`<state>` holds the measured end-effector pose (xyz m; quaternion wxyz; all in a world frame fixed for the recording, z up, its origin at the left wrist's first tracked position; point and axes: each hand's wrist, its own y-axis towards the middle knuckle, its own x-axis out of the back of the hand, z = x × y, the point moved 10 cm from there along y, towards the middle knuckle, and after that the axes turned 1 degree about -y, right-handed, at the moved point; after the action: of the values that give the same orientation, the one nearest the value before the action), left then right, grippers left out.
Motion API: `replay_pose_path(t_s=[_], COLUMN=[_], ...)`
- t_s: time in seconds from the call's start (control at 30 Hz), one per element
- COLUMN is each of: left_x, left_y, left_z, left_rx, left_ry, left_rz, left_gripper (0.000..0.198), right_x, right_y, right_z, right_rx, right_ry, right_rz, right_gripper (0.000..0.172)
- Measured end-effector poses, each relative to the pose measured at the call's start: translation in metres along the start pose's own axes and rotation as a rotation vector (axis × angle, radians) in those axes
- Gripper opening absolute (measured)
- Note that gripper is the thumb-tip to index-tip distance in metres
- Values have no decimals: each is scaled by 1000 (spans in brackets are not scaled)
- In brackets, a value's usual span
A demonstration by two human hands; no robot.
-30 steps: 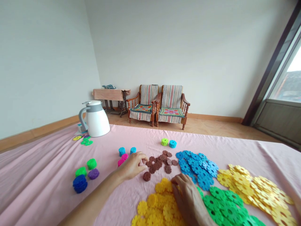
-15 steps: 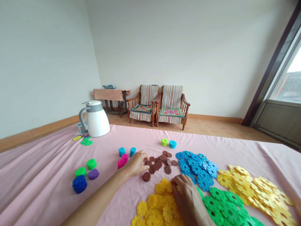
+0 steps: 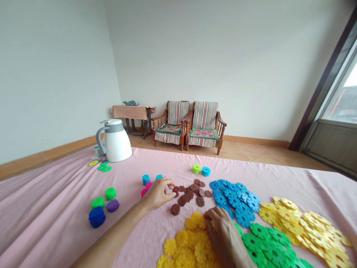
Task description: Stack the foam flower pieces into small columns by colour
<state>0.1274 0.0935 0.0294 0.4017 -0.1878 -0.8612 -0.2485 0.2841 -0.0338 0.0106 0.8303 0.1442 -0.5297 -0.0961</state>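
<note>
Brown flower-shaped plastic discs lie in a loose heap at the middle of the cloth. My left hand is at the heap's left edge, thumb and forefinger curved together on a brown disc. Its other fingers bend behind the forefinger. My right hand rests at the right side of a pile of yellow discs, thumb apart from its bent fingers; the fingertips are partly hidden. Green discs lie just right of that hand, with blue discs beyond.
Another yellow pile spreads at the right. Short stacks stand on the pink cloth: dark blue, green, purple, pink and lime. A white jug is back left; two wooden armchairs stand beyond.
My left hand has drawn slightly left, and the gap between its thumb and forefinger shows more clearly. My right hand stays in place. The view has shifted slightly.
</note>
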Motion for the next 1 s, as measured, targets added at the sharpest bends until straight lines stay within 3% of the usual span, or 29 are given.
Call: replay_pose_path(t_s=[0.13, 0.37, 0.53, 1.0], left_x=[5, -1, -5, -11], left_y=[-5, -27, -31, -30], left_z=[-3, -31, -45, -39], left_rx=[29, -21, -73, -39], left_ry=[-24, -21, 77, 95], left_rz=[26, 231, 242, 277], left_gripper=[22, 21, 20, 20], right_x=[-3, -5, -4, -2], right_y=[0, 0, 0, -1], right_z=[0, -1, 1, 2], right_rx=[9, 18, 46, 35], right_ry=[6, -5, -26, -16], right_rz=[37, 16, 6, 20], right_gripper=[23, 22, 21, 20])
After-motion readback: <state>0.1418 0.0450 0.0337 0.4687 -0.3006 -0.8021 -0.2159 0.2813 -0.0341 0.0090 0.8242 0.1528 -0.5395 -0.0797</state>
